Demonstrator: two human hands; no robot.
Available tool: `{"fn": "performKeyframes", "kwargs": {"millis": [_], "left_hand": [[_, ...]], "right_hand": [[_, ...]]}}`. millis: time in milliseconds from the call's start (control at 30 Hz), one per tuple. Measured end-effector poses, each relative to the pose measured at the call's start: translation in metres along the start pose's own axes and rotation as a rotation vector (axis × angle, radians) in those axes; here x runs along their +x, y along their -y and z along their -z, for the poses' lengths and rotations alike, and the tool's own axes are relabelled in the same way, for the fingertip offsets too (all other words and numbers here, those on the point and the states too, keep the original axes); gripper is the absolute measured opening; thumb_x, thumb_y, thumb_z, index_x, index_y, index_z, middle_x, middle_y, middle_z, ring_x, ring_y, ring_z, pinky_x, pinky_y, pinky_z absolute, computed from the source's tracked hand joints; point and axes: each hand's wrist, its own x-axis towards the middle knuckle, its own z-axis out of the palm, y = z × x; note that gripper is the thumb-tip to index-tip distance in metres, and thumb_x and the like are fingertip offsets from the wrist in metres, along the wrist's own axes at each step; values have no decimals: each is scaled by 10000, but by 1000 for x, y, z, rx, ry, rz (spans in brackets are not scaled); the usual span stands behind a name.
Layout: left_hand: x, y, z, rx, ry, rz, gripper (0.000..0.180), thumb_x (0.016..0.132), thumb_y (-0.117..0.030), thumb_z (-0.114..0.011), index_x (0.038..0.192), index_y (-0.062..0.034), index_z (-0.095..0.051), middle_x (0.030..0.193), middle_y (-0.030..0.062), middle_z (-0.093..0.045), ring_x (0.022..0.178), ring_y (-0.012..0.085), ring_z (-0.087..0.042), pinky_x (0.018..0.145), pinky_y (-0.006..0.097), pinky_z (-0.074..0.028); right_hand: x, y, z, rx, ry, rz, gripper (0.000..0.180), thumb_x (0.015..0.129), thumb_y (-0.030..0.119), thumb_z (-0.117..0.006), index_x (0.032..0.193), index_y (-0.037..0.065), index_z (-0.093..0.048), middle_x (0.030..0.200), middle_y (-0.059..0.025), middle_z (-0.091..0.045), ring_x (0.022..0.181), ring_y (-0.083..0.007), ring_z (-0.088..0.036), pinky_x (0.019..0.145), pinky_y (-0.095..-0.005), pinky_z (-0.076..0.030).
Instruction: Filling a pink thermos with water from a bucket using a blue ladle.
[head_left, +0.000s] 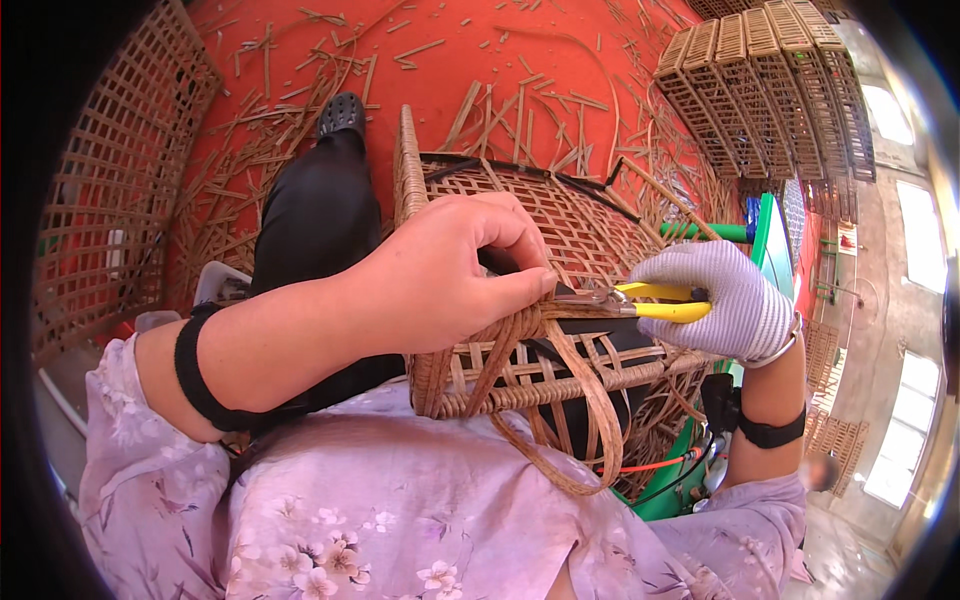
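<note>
In the head view, the bare left hand (470, 265) brings its thumb and forefinger together, pinching brown strands at the wrapped rim of an open-weave brown wicker basket (530, 399). The basket lies just beneath and beyond that hand, against the lap, a position that likely keeps the rim steady and close to both hands.

The right hand (715, 300), in a pale striped knit glove, is closed around yellow-handled metal pliers (670, 312). Their metal nose points left, toward the left hand's fingertips, and seems to meet the strands there; the fingers partly hide that contact, so I cannot tell what the jaws grip. The opposed hold probably lets one hand fix the strand while the other controls the tool.

A long, flat brown loose strand (602, 440) loops down below the left hand's thumb, apparently left hanging clear of the fingers. Well beyond both hands, cut brown strips (470, 110) litter the red floor (450, 60). A stack of brown woven baskets (760, 90) stands farther off, beyond the right hand.
</note>
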Motion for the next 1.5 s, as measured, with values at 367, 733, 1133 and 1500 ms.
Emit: {"fn": "performKeyframes", "kwargs": {"millis": [367, 733, 1133, 1500], "left_hand": [[-1, 1, -2, 14, -4, -2, 102, 833, -67, -676, 791, 7, -619, 895, 72, -622, 882, 171, -589, 825, 301, -459], [-1, 2, -1, 40, -18, -28, 111, 829, -74, -669, 788, 13, -613, 890, 83, -619, 880, 188, -592, 820, 313, -463], [-3, 2, -3, 7, -15, 11, 114, 828, -74, -670, 783, 11, -608, 901, 79, -620, 893, 190, -594, 835, 314, -459], [-3, -1, -1, -129, -84, 126, 108, 888, -91, -632, 870, 14, -617, 905, 39, -606, 865, 106, -551, 787, 259, -447]], "right_hand": [[-4, 16, 5, -345, -118, 129, 411, 638, 163, -783, 1019, 50, -678, 834, -132, -672, 739, -311, -663, 662, -351, -533], [6, -8, -9, -100, -136, 118, 423, 676, 212, -817, 1038, 48, -670, 882, -123, -687, 780, -276, -674, 706, -333, -532], [7, 6, -4, -140, -87, 128, 435, 677, 229, -815, 1052, 64, -672, 873, -113, -687, 774, -281, -676, 689, -339, -532], [16, 24, -16, -203, -139, 150, 524, 640, 296, -838, 1086, 94, -651, 829, -96, -638, 712, -272, -636, 644, -338, -512]]}}
